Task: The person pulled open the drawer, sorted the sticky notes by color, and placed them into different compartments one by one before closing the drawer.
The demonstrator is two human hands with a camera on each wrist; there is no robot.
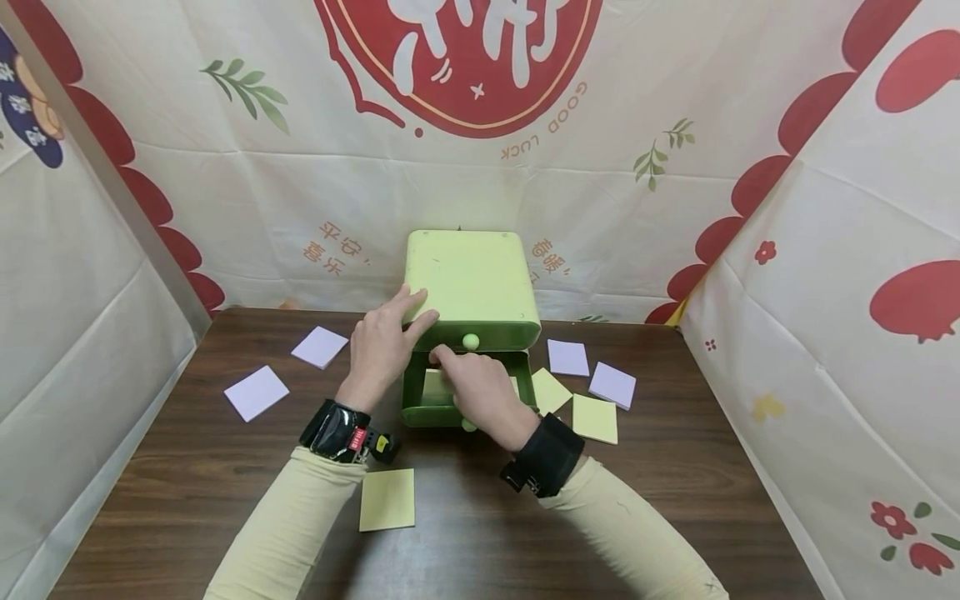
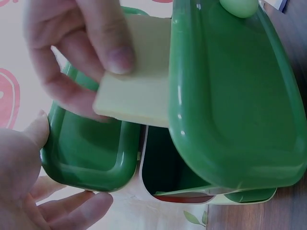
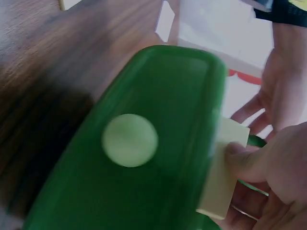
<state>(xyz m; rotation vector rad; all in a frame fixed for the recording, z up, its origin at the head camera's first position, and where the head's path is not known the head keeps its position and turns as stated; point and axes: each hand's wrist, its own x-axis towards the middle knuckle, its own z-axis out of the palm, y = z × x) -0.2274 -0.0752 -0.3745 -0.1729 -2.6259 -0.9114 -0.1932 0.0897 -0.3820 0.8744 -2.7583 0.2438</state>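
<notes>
A small two-drawer box (image 1: 468, 275) with a pale yellow-green top stands at the back of the table. Its upper drawer is closed, while the green lower drawer (image 1: 427, 417) is pulled out. My left hand (image 1: 378, 346) rests against the box's left front corner, thumb and fingers extended. Over the lower drawer, my right hand (image 1: 483, 392) pinches a pale yellow sticky-note pad (image 2: 139, 96), thumb on one face. In the left wrist view, part of that pad is hidden behind the drawer front. The round knob (image 3: 130, 140) of the lower drawer faces the right wrist camera.
Two lilac pads (image 1: 257, 392) lie left of the box. On the right are two lilac pads (image 1: 567, 357) and two yellow pads (image 1: 595, 418). Another yellow pad (image 1: 387, 500) lies nearer the front. Printed cloth (image 1: 465, 183) hangs behind and beside the table.
</notes>
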